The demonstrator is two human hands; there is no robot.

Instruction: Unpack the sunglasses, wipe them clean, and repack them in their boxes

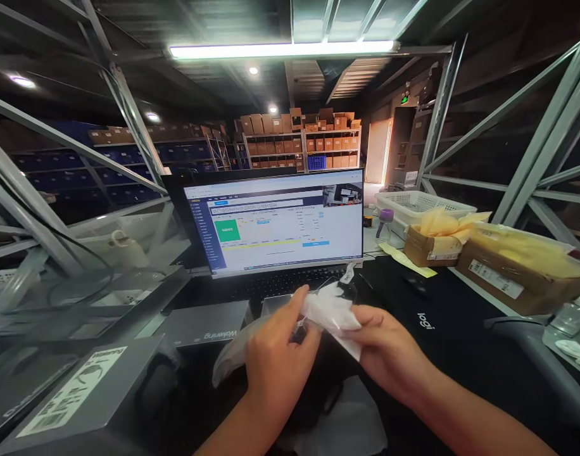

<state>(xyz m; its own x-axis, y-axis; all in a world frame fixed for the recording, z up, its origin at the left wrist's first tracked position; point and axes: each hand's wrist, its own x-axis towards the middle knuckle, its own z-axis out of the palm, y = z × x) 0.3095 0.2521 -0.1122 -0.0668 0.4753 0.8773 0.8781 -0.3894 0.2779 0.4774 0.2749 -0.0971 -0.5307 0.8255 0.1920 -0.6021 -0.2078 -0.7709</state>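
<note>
Both of my hands hold a small white, crumpled plastic packet just above the laptop's front edge. My left hand pinches its left end with thumb and fingers closed. Under the right side of the packet, my right hand grips it with the fingers curled. A clear plastic bag hangs down to the left under my left hand. A small white tag sticks up from the packet's top. The open laptop stands directly behind, its screen lit with a web page.
A black mat covers the desk on the right. Two cardboard boxes with yellow bags and a white basket stand at the right. Grey boxes lie at the left. Grey steel rack beams flank both sides.
</note>
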